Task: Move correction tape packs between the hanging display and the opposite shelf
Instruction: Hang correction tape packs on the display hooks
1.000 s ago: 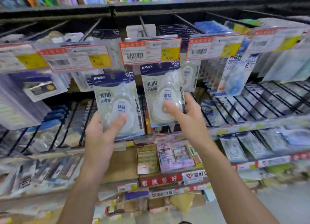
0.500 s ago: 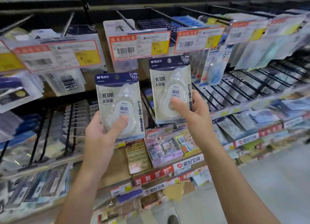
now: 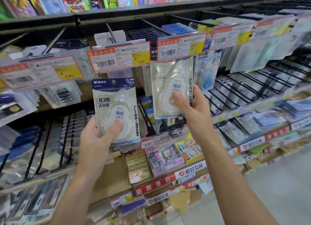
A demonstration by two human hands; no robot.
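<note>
Left grip: left hand [image 3: 96, 140] pinches a white-and-navy carded correction tape pack [image 3: 116, 110], thumb on its blister, upright, clear of the hooks.
Right grip: right hand [image 3: 193, 112] pinches a second clear-blister pack [image 3: 171, 88].
Relation: second pack's top sits behind the orange-bordered price tag [image 3: 181, 47]; the black wire hook [image 3: 151, 25] is directly above.
Hook contents: navy-topped packs [image 3: 144, 36] hang in a row.

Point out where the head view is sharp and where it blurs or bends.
Head view: the left pack is sharp, its print readable; the right pack is slightly soft, its top hidden behind a price tag. Both hands, left and right, are fairly clear. The edges smear, and wide-angle distortion bows the shelf rail. Lighting is even, without hard shadows.
</note>
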